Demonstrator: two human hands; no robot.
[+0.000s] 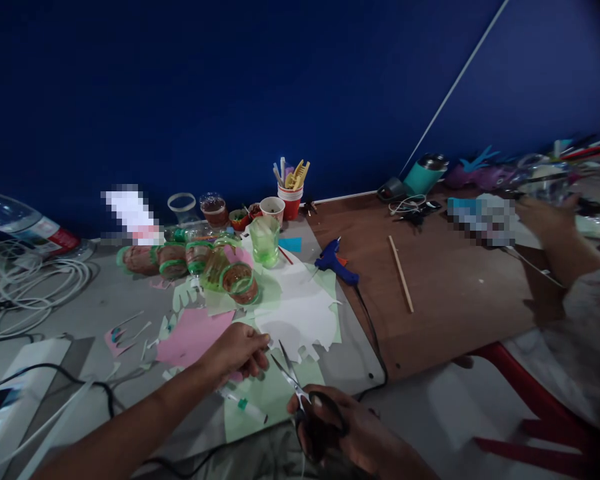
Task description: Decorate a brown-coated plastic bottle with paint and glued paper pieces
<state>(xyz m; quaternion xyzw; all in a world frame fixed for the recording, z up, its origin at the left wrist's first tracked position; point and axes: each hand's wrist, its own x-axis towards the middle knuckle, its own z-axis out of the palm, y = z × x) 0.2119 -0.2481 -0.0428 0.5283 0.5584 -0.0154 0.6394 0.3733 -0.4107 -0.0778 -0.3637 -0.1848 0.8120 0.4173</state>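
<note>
In my right hand is a pair of scissors, its blades parted and pointing up and left. My left hand is closed in a pinch just left of the blade tips; anything between its fingertips is too small to make out. Beneath my hands lie light green paper and a green-and-white marker. White paper with a ragged edge spreads beyond them. Pink paper lies left of my left hand, near small cut scraps.
A blue glue gun trails a cord along the boards' seam, near a wooden stick. Plastic cups and decorated bottles stand behind the papers. A co-worker's arm reaches in at right. Cables and a power strip occupy the left.
</note>
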